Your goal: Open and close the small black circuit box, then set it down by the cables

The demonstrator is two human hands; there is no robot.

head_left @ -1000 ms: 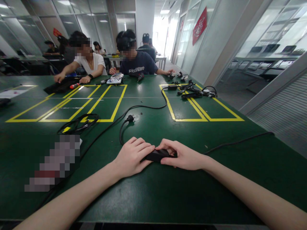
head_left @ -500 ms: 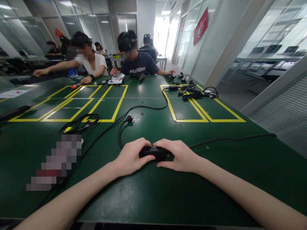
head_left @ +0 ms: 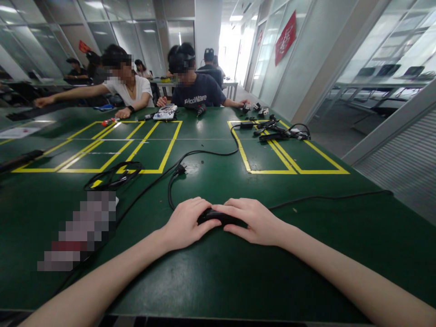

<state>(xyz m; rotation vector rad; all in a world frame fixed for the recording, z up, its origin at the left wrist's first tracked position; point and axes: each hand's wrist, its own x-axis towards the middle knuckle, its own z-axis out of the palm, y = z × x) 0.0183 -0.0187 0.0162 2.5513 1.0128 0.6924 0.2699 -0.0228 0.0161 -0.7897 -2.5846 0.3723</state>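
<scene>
A black power adapter (head_left: 218,218) lies low over the green table, between my two hands. My left hand (head_left: 189,222) is closed round its left end, thumb along the near side. My right hand (head_left: 254,220) grips the right end, its fingers over the top and the thumb at the near edge. From the left end a black cord curves away to a plug (head_left: 180,169) lying on the table. Another black cord (head_left: 316,198) runs off to the right from behind my right hand. My palms hide both ends of the adapter.
Looped black cable (head_left: 116,177) and a blurred-out object (head_left: 81,227) lie at left. Yellow tape (head_left: 170,147) marks the green table (head_left: 204,281). More adapters and cables (head_left: 279,129) sit at far right. Two people sit across, near a red-and-black tool (head_left: 200,110).
My right hand's fingers have shifted left and further over the adapter. The plug has moved slightly left. Across the table, a person's outstretched arm has moved left.
</scene>
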